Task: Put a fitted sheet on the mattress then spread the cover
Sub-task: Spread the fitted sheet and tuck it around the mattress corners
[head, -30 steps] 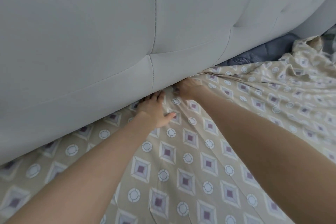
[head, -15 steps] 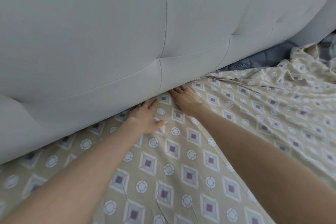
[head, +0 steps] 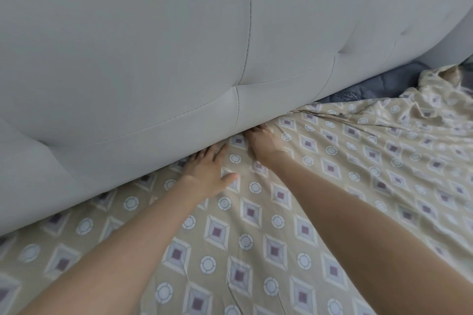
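Status: the fitted sheet lies over the bed surface in front of me, patterned side up. Along the headboard its edge runs into the gap at the headboard base on the left and centre. I judge this head-end section as being tucked, not finished.

My left hand rests flat on the sheet, fingers straight and reaching to the gap, thumb spread aside; it grips nothing. My right hand lies just beside it, fingers extended toward the same gap, pressing the cloth down.

Remaining work: to the right the sheet is bunched and wrinkled, and a dark quilted surface, probably the mattress, shows bare between sheet and headboard. That corner appears not yet fitted. Spreading the cover is not yet begun; no cover is in view.

Limits of view:
- The fingertips of both hands are blurred or hidden at the headboard base; I cannot tell how deep they reach.
- The elastic hem is not visible.
- The other corners and the foot end are out of frame.
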A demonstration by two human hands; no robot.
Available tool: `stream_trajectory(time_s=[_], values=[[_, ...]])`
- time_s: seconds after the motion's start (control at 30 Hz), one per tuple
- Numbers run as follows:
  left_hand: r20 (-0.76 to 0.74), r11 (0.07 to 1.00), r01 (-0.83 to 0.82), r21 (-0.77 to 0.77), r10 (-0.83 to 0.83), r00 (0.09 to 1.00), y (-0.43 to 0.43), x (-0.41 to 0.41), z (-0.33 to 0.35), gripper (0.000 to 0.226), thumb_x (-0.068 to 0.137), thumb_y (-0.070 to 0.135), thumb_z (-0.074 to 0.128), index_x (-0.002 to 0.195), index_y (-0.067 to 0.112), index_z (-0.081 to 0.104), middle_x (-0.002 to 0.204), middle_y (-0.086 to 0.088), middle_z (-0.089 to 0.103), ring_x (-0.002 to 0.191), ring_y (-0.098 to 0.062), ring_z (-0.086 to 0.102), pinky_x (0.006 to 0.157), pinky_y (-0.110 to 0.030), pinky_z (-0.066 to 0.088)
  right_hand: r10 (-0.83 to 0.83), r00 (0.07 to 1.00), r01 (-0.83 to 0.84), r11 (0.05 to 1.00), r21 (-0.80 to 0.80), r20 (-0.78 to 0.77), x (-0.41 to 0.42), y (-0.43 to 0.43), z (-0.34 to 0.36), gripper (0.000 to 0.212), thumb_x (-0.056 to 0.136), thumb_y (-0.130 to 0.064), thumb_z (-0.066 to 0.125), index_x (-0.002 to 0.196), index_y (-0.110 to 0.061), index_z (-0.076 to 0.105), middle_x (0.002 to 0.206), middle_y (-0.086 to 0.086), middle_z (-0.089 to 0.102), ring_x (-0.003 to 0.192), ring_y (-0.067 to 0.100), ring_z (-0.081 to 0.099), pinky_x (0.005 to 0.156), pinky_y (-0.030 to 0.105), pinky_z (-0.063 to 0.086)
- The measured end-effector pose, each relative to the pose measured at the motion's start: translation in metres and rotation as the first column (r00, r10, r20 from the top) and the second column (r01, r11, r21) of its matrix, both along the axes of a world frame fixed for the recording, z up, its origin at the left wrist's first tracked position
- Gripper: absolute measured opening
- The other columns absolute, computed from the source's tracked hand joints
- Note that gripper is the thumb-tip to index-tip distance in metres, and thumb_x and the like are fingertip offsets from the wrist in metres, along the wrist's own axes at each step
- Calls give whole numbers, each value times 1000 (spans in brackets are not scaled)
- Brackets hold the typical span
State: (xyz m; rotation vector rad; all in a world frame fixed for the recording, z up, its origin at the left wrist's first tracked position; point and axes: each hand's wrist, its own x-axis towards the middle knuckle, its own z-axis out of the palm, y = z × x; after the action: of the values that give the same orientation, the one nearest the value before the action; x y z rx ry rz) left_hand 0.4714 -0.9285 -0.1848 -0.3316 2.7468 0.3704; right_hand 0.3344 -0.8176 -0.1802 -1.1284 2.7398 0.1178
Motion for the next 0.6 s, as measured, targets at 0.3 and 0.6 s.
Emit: stream_trajectory(time_s=[0.3,0.6], values=[[-62,993,-97,-72,92,994,-18,63,-11,73,94,62,14,148,28,-22,157,-3,-22,146,-21,-16,117,-40,-8,37,998,-39,998,53,43,31,-8,4,62,97,-8,45,152,-21,19,156,0,26,145,27,14,113,35,27],[-38,989,-143,-29,142,989,-29,80,-10,71,94,63,19,149,35,-16,159,2,-13,146,-19,-9,118,-43,-4,-68,997,67,997,36,34,42,-27,8,44,94,-6,49,137,-12,47,144,9,43,139,29,26,109,35,27]])
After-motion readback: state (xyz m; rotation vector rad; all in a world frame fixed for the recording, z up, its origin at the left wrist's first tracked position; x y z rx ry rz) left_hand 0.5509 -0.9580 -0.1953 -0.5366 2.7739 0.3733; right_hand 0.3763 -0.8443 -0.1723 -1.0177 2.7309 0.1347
